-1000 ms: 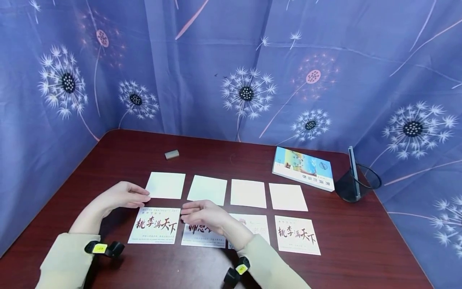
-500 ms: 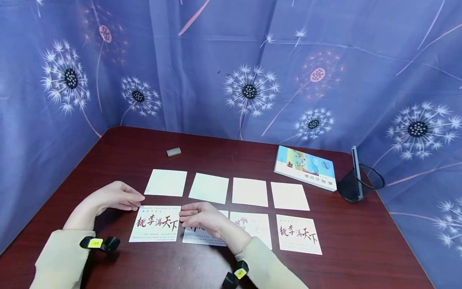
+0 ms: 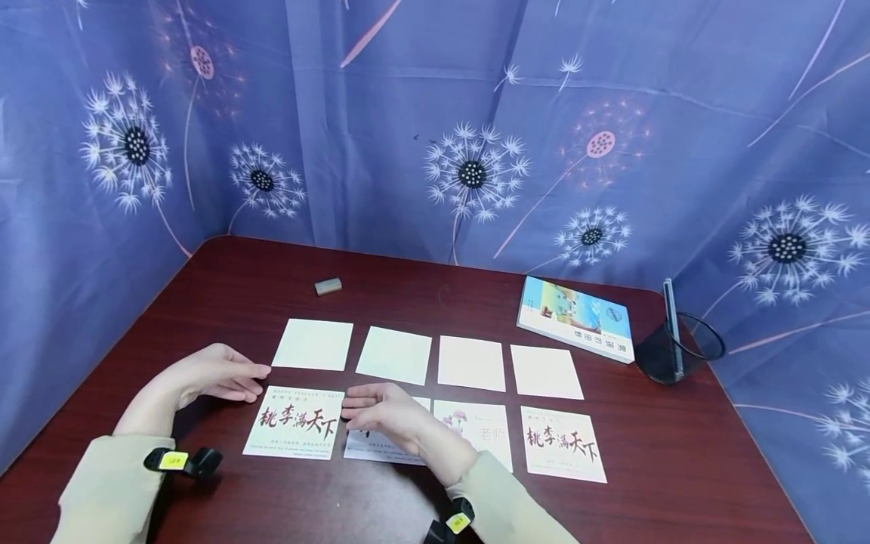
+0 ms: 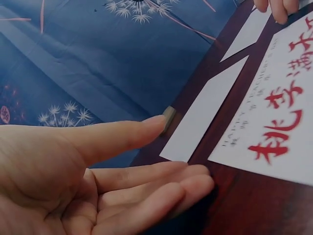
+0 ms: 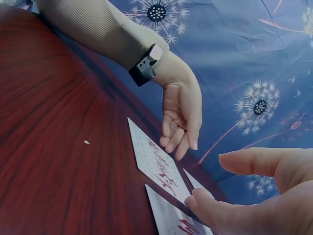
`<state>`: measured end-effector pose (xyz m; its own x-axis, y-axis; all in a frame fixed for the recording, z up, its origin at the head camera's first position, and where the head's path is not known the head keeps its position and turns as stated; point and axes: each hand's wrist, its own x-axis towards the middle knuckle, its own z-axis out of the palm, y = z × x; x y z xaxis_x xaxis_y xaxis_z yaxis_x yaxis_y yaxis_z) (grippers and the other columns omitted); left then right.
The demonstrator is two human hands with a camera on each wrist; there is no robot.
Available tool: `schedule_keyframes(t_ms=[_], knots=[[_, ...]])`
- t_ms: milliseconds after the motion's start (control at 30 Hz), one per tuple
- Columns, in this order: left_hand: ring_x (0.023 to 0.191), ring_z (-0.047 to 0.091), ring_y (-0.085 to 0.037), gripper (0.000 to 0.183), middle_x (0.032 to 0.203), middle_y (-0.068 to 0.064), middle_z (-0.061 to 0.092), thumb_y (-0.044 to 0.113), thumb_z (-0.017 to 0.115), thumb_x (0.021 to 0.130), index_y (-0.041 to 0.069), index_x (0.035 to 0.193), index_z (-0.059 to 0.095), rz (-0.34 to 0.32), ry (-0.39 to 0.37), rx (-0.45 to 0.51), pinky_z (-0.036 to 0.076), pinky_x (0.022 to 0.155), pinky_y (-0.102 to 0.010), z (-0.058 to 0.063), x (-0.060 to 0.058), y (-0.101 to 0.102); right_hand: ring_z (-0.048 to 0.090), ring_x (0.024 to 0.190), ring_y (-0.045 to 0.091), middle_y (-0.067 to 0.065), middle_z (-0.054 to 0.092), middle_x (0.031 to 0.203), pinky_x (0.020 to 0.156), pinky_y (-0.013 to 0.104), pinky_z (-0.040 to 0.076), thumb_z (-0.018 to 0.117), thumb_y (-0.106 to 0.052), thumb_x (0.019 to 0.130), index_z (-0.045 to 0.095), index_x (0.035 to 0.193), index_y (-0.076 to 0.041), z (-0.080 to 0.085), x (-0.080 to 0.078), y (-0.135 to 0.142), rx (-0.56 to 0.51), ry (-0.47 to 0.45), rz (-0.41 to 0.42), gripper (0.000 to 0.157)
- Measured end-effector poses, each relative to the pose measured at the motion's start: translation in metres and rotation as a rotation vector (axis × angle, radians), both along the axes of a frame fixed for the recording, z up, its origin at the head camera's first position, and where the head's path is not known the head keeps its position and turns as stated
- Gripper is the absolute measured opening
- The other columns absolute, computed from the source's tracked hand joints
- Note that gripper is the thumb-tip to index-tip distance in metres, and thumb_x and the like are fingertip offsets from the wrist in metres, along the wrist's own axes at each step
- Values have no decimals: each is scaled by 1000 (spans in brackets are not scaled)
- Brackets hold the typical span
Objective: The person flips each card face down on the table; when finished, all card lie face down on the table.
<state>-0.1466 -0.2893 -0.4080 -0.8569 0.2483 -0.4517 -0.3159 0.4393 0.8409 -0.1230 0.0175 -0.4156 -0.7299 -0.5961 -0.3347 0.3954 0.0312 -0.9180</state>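
A square printed card [image 3: 292, 434] with large red characters lies flat at the left end of the front row. My left hand [image 3: 211, 375] is just off its upper left corner, fingers extended and nothing between thumb and fingers in the left wrist view. From the other side, my right hand [image 3: 394, 415] hovers by the card's right edge, over a second printed card [image 3: 384, 449] that it partly hides. Its thumb and fingers are spread apart around nothing in the right wrist view. Further right lie a flower-printed card [image 3: 485, 434] and another red-lettered card [image 3: 564, 446].
Behind the printed cards runs a row of blank white cards [image 3: 313, 344]. A small grey block [image 3: 328, 286] lies near the back of the dark red table [image 3: 224, 302]. At the right are a book [image 3: 576, 317] and a black mesh pen holder [image 3: 655, 359]. A blue curtain [image 3: 381, 151] hangs behind.
My left hand has drawn a little to the left, away from the front left card. The right hand has stayed nearly in place. The head view has shifted slightly.
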Motion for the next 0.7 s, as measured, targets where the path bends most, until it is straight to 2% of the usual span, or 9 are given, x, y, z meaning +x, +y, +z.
schedule_keyframes(t_ms=[133, 300, 700], knots=[[74, 73, -13, 46, 82, -9, 74, 22, 65, 94, -20, 113, 60, 13, -6, 25, 60, 73, -26, -2, 4, 1, 48, 132, 41, 36, 47, 138, 106, 40, 46, 53, 14, 79, 34, 138, 21, 0, 2, -1, -10, -2, 12, 62], [74, 73, -12, 48, 84, -10, 75, 22, 64, 94, -21, 115, 59, 40, -2, 29, 60, 73, -26, -3, 3, 5, 45, 134, 43, 36, 43, 142, 106, 40, 46, 53, 15, 79, 32, 139, 21, -1, 3, -4, -28, -2, -17, 64], [73, 72, -11, 47, 84, -9, 75, 20, 61, 95, -22, 117, 57, 70, -16, 32, 60, 71, -23, -7, 2, -1, 48, 130, 43, 34, 46, 137, 103, 39, 49, 53, 17, 77, 31, 138, 22, -2, 5, -13, -16, -42, -91, 64]])
